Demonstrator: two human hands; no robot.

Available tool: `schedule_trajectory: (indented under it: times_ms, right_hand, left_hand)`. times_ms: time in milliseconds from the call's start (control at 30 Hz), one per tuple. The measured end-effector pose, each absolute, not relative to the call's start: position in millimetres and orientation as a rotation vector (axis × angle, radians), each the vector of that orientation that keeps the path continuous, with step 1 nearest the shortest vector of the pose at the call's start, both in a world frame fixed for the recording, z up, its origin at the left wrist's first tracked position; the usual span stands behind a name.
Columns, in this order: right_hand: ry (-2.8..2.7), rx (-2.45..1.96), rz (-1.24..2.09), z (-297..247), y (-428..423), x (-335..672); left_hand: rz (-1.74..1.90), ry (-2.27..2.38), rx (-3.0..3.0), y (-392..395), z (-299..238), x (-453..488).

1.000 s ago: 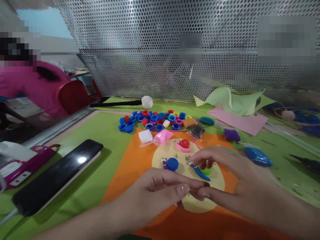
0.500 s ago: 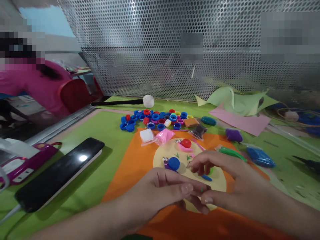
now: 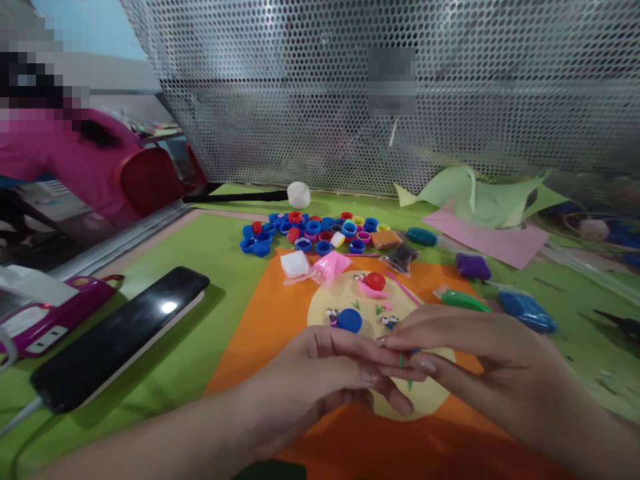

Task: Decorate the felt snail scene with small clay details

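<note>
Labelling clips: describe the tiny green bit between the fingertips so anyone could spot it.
Start at the orange sheet on the green table, then the pale yellow paper disc on it. Over the disc's near edge the left hand and right hand meet fingertip to fingertip, pinching a thin green sliver of clay. Unlike the round blue cap and red cap nearby, it is a slim upright strand.

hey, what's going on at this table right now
A person's left hand and right hand meet over a pale yellow circle on an orange sheet, pinching a thin green sliver between the fingertips. The circle carries small figures built on a red bottle cap and a blue bottle cap. A pile of loose bottle caps lies beyond, and clay packets, such as the blue packet, lie to the right. Another person in pink sits at the far left.
</note>
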State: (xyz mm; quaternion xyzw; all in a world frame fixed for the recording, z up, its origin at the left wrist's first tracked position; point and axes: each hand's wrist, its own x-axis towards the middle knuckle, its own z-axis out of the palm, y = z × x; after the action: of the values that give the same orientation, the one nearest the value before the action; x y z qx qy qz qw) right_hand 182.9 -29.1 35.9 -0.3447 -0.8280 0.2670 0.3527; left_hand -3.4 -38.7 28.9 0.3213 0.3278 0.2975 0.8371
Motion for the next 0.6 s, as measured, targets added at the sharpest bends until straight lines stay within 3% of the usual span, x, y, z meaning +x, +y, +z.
schedule_trajectory:
  times_ms: [433,600]
  right_hand:
    - [-2.088,-0.798,0.675,35.9,-29.8,181.1]
    - [-2.111,-0.833,0.531,39.1,-31.9,180.7]
  left_hand:
    - [0.635,0.692,0.628,-38.0,30.1,-2.4]
    - [0.614,0.694,0.659,-37.8,27.9,-3.2]
